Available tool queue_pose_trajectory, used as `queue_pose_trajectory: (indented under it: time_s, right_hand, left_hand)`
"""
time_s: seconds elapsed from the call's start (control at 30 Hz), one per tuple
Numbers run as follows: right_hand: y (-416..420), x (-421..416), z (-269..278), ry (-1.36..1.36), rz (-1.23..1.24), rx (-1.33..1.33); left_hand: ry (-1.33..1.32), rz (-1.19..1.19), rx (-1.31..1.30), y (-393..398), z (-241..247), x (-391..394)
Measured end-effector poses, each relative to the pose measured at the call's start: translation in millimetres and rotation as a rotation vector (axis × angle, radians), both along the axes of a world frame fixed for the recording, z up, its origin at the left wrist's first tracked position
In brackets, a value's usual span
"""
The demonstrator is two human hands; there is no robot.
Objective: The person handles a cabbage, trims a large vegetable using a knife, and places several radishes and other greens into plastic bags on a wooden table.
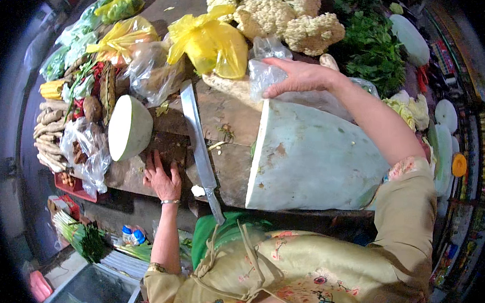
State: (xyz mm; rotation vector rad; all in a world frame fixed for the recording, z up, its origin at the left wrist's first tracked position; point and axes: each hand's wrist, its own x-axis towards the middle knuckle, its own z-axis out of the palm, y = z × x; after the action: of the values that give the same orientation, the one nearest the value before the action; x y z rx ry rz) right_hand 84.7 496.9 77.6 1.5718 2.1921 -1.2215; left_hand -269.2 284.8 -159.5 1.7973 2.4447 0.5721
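My right hand (pixel 296 75) reaches over the far edge of a big cut winter melon (pixel 312 156), its thumb and fingers around crumpled clear plastic film (pixel 265 74). The melon lies on its side, its pale cut face turned left. My left hand (pixel 163 178) rests on the brown table (pixel 145 185) with fingers spread, holding nothing. Just beyond it stands a smaller cut piece of pale green gourd or melon (pixel 131 126), white face to the left. Between the two pieces lies a long knife (pixel 201 141), its handle over the table's near edge.
Cauliflower heads (pixel 268 16) and a yellow plastic bag (pixel 212 44) are at the back. Leafy greens (pixel 371 50) lie at the right. Root vegetables (pixel 52 128) and a clear bag (pixel 87 151) line the left side. A red tray (pixel 73 187) sits at the left edge.
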Motion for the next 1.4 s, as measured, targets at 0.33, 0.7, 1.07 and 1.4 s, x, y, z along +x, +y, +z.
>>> queue_pose_trajectory:
  time_s: [0.33, 0.7, 1.07, 1.4]
  right_hand:
    - [34, 6, -39, -0.087, -0.030, -0.072]
    - [24, 44, -34, -0.089, -0.235, 0.340]
    - [1, 5, 23, 0.184, -0.094, 0.527]
    - [-2, -22, 58, 0.610, -0.242, 0.427]
  left_hand:
    - [0.018, -0.003, 0.031, 0, -2, 0]
    - [0.016, -0.019, 0.021, 2, 2, 2]
    - [0.035, 0.002, -0.009, 3, 4, 2]
    - [0.011, -0.007, 0.021, 2, 4, 2]
